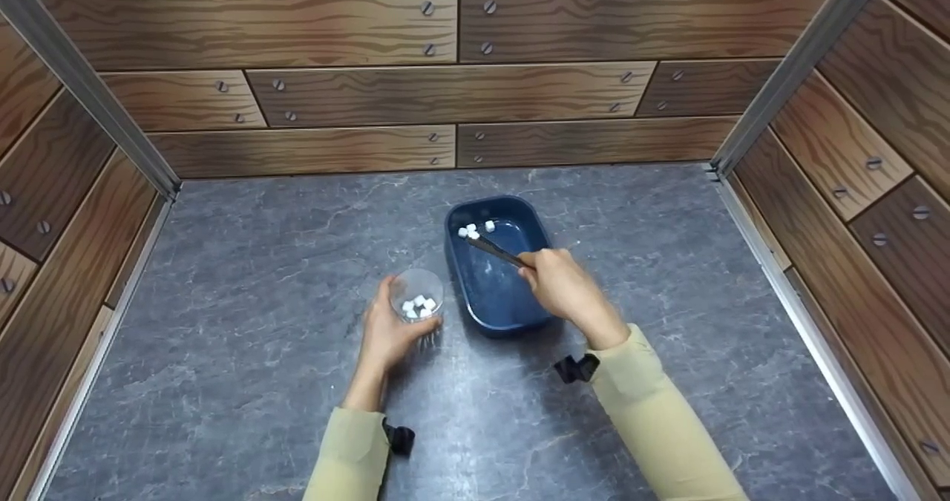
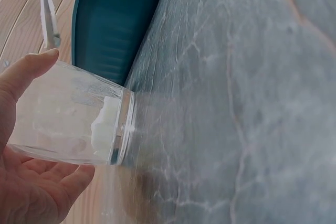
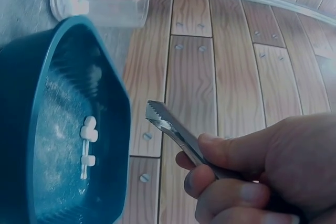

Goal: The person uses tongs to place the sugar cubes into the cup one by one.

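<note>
My left hand [image 1: 387,332] grips a clear plastic cup [image 1: 417,284] standing on the grey floor, thumb on one side and fingers on the other. Several small white cubes [image 1: 418,307] lie in its bottom. My right hand [image 1: 562,284] holds metal tongs [image 3: 178,137] with serrated tips over a dark blue bin [image 1: 490,329]. In the right wrist view the tips are close together, with nothing showing between them. A few more white cubes [image 3: 89,134] sit on the bin's bottom near its far end; in the head view the tong tips overlap them.
The bin stands just right of the cup on a grey marbled surface [image 1: 260,323]. Wood-patterned panels [image 1: 356,96] rise at the back and both sides, with metal strips [image 1: 798,300] along the corners and edges. A black strap device [image 1: 576,368] sits at each wrist.
</note>
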`<action>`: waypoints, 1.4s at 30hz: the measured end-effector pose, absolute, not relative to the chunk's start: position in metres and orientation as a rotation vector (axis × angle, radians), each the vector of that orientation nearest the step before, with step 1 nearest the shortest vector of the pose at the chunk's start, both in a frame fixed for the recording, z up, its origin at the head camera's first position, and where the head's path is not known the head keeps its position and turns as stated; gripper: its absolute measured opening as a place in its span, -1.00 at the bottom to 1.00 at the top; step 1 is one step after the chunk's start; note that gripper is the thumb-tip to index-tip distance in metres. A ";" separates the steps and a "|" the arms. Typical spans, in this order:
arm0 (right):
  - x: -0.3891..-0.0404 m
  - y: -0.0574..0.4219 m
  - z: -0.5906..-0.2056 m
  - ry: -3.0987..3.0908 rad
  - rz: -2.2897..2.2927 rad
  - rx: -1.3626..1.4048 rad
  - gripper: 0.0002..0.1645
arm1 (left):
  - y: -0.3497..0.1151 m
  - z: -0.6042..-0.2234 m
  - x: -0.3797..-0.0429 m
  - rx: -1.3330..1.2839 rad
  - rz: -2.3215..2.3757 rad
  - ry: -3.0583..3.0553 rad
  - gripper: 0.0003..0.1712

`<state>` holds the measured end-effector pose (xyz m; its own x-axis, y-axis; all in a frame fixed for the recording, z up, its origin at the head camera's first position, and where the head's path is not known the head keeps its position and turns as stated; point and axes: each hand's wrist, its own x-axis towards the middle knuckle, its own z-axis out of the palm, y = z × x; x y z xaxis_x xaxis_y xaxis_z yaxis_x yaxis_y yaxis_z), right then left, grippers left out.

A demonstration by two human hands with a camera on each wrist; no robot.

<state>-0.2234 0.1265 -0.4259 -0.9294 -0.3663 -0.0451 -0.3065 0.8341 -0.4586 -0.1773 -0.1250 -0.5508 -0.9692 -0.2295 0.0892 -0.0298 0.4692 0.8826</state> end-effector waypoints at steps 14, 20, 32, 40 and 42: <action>-0.191 0.105 -0.419 2.908 -0.672 -0.832 -0.91 | -0.125 -0.553 -0.177 0.239 -1.507 -2.521 0.17; -0.183 0.097 -0.417 2.878 -0.639 -0.889 -0.94 | -0.125 -0.554 -0.176 0.230 -1.502 -2.508 0.17; -0.180 0.091 -0.418 2.811 -0.664 -0.917 -0.91 | -0.125 -0.552 -0.177 0.237 -1.527 -2.516 0.18; -0.184 0.096 -0.416 2.806 -0.743 -0.793 -0.84 | -0.126 -0.552 -0.177 0.219 -1.515 -2.520 0.17; -0.186 0.098 -0.416 2.809 -0.769 -0.775 -0.84 | -0.126 -0.552 -0.177 0.211 -1.512 -2.519 0.15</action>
